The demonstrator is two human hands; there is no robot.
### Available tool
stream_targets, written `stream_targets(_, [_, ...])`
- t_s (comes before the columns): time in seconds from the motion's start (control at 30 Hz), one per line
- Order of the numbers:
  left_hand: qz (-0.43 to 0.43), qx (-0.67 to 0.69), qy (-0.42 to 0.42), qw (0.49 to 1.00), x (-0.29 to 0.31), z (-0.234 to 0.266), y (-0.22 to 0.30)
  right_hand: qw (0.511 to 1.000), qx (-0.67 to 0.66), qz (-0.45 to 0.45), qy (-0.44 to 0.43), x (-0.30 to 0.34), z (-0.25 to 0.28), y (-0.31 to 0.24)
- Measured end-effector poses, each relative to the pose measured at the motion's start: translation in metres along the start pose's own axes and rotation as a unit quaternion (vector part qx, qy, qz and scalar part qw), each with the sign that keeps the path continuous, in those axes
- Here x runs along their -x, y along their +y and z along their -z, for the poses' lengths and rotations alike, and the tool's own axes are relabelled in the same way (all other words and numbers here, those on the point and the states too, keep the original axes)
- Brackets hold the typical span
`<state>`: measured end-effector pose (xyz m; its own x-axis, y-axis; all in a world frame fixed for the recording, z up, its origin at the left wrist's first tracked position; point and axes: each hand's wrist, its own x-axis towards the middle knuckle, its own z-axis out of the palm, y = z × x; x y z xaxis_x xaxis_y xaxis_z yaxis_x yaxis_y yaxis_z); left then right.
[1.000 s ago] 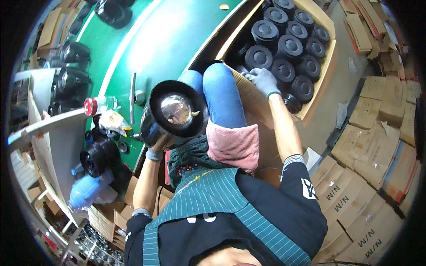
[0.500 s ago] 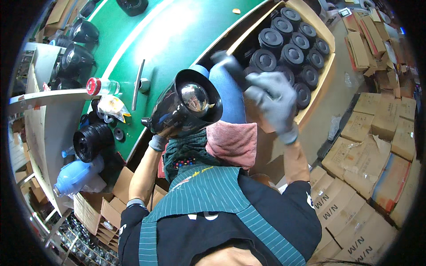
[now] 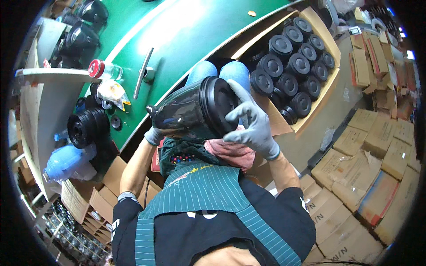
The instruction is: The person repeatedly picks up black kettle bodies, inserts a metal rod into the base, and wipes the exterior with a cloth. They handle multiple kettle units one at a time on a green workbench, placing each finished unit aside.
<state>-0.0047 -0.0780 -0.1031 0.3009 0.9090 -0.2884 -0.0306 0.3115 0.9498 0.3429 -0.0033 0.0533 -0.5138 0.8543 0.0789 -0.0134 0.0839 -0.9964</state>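
A glossy black bell-shaped container [image 3: 181, 113] with a small knob at its narrow end lies tilted over my lap. My left hand [image 3: 154, 135], gloved in grey, supports it from beneath near the narrow end; its fingers are mostly hidden behind the container. Over the wide mouth sits a black round lid [image 3: 222, 106]. My right hand [image 3: 252, 124], also in a grey glove, has its fingers curved around the lid's edge. A pink cloth [image 3: 230, 153] rests on my lap below the container.
An open carton [image 3: 317, 104] at the right holds several black lids. On the green table [image 3: 177, 33] are a metal bar on a stand [image 3: 144, 73], a red-capped jar [image 3: 104, 70] and a stack of black rings [image 3: 86, 128]. Cardboard boxes [image 3: 350, 164] are piled at far right.
My right hand has come left from beside the carton with the black lid, which now covers the container's mouth. The container has turned, so its inside no longer shows.
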Motion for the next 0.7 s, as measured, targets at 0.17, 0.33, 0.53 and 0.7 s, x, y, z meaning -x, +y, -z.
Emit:
stream_targets(0.17, [-0.040, -0.018, 0.019, 0.999, 0.000, -0.005, 0.021, 0.997, 0.067, 0.042, -0.014, 0.001, 0.004, -0.001])
stream_targets(0.33, [-0.095, -0.094, 0.136, 0.982, 0.008, 0.007, 0.049, 0.993, 0.088, -0.016, 0.073, -0.003, -0.004, 0.008])
stream_targets(0.53, [-0.193, -0.138, 0.246, 0.940, 0.019, 0.008, 0.086, 0.983, 0.185, -0.011, -0.016, -0.029, 0.001, -0.014])
stream_targets(0.7, [-0.269, -0.243, 0.255, 0.896, 0.027, 0.006, 0.126, 0.995, 0.066, -0.023, -0.072, -0.042, -0.008, -0.024])
